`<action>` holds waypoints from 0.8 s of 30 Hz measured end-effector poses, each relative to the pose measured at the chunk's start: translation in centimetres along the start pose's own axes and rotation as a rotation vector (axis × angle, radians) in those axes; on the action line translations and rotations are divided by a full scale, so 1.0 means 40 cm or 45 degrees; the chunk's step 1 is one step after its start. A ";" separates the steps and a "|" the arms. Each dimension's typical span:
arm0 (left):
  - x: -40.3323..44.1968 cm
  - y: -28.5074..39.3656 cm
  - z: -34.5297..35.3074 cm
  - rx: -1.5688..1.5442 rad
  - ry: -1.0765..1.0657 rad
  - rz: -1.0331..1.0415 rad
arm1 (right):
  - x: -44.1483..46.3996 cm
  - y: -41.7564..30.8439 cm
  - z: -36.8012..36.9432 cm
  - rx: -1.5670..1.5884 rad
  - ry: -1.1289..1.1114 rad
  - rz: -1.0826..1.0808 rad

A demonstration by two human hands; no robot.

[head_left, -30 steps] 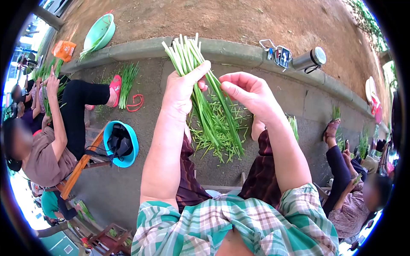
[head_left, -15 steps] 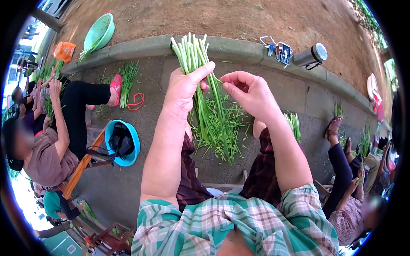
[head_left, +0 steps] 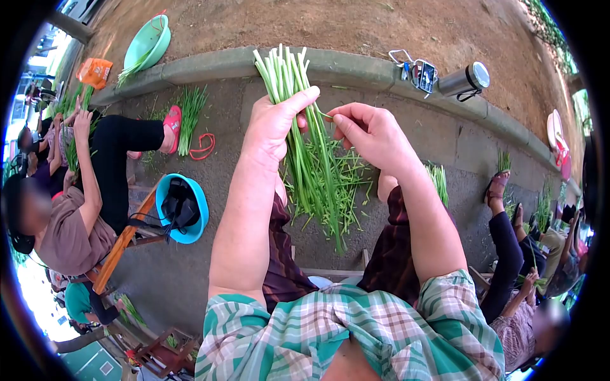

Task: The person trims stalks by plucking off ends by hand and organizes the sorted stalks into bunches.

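A bunch of long green stalks that look like garlic scapes (head_left: 293, 143) is wrapped in my left hand (head_left: 273, 124). Its pale cut ends point up and away from me, while the thin green tips hang down between my knees. Just right of the bunch, my right hand (head_left: 365, 133) pinches a thin green stalk (head_left: 325, 115) between thumb and forefinger, and this stalk still reaches the bunch. Below, scattered short green trimmings (head_left: 349, 174) cover the ground. More stalks (head_left: 438, 184) lie beside my right leg, partly hidden by my forearm.
A stone curb (head_left: 352, 68) runs across ahead, bearing a steel flask (head_left: 460, 81) and a small device (head_left: 422, 76). To the left are a blue basin (head_left: 198, 219) with a black bag, a green basin (head_left: 155, 51) and a seated person (head_left: 82, 216). Other people sit at right.
My right hand has drawn slightly away from the bunch, so the pinched thin stalk shows more between them. The bunch's hanging tips have dropped a little lower. My left hand keeps its hold.
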State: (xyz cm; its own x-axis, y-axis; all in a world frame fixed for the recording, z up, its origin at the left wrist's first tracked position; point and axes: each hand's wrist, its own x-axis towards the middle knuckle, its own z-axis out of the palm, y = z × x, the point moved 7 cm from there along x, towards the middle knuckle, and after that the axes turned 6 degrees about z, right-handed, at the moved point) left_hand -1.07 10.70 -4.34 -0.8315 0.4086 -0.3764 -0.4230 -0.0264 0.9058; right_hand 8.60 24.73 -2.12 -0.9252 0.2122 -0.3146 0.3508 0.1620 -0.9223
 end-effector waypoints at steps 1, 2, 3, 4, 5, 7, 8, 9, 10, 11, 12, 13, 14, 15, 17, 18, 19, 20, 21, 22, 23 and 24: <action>0.000 0.003 -0.003 -0.004 0.005 0.003 | 0.000 0.002 0.004 0.020 -0.034 0.023; 0.000 0.004 -0.006 -0.009 0.010 0.006 | -0.001 0.002 0.003 0.020 -0.034 0.024; 0.002 0.003 -0.010 -0.008 0.010 0.005 | -0.001 0.002 0.005 0.042 -0.056 0.028; 0.007 0.003 -0.017 -0.016 0.031 0.030 | -0.001 0.002 0.006 0.064 -0.078 0.031; 0.009 0.005 -0.025 -0.024 0.052 0.054 | -0.001 0.001 0.004 0.066 -0.078 0.032; 0.008 0.010 -0.026 -0.016 0.043 0.060 | -0.001 0.005 0.007 0.194 -0.135 0.117; 0.008 0.007 -0.028 -0.007 0.047 0.048 | 0.000 0.003 0.007 0.195 -0.134 0.118; 0.008 0.004 -0.029 0.002 0.050 0.036 | 0.000 0.006 0.011 0.343 -0.176 0.154; 0.007 0.004 -0.027 0.004 0.048 0.035 | -0.002 0.008 0.016 0.491 -0.217 0.190; 0.005 0.004 -0.020 0.000 0.017 0.027 | -0.004 0.004 0.015 0.493 -0.213 0.191; 0.003 0.003 -0.012 -0.006 -0.014 0.021 | -0.006 0.002 0.016 0.542 -0.211 0.233; 0.001 0.004 -0.009 -0.004 -0.017 0.019 | -0.007 0.003 0.017 0.591 -0.208 0.274; -0.001 0.003 -0.002 -0.006 -0.050 0.004 | -0.006 0.004 0.018 0.593 -0.205 0.275; -0.003 0.002 0.005 -0.008 -0.084 -0.010 | -0.003 0.006 0.018 0.533 -0.203 0.274; -0.004 0.000 0.009 0.003 -0.095 -0.005 | 0.001 0.014 0.024 0.474 -0.201 0.276; -0.003 0.000 0.011 -0.003 -0.106 -0.001 | 0.005 0.021 0.026 0.449 -0.170 0.265; -0.003 -0.001 0.012 -0.008 -0.117 0.003 | 0.008 0.027 0.026 0.423 -0.139 0.255; -0.004 0.000 0.013 -0.008 -0.116 0.001 | 0.013 0.036 0.026 0.424 -0.139 0.256; -0.005 0.002 0.013 0.012 -0.102 0.012 | 0.019 0.032 0.016 0.250 -0.071 0.157; -0.005 0.005 0.013 0.033 -0.087 0.023 | 0.020 0.023 0.008 0.077 -0.004 0.058; -0.006 0.005 0.014 0.034 -0.086 0.020 | 0.018 0.024 0.012 0.078 -0.006 0.061; -0.007 0.006 0.013 0.047 -0.068 0.028 | 0.011 0.004 0.007 -0.026 0.086 -0.058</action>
State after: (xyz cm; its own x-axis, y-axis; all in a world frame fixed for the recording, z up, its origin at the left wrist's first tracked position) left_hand -0.76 11.06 -3.90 -0.8197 0.4561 -0.3466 -0.3906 -0.0025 0.9205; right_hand 8.23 24.59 -2.47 -0.9287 0.2688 -0.2556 0.3118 0.1926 -0.9304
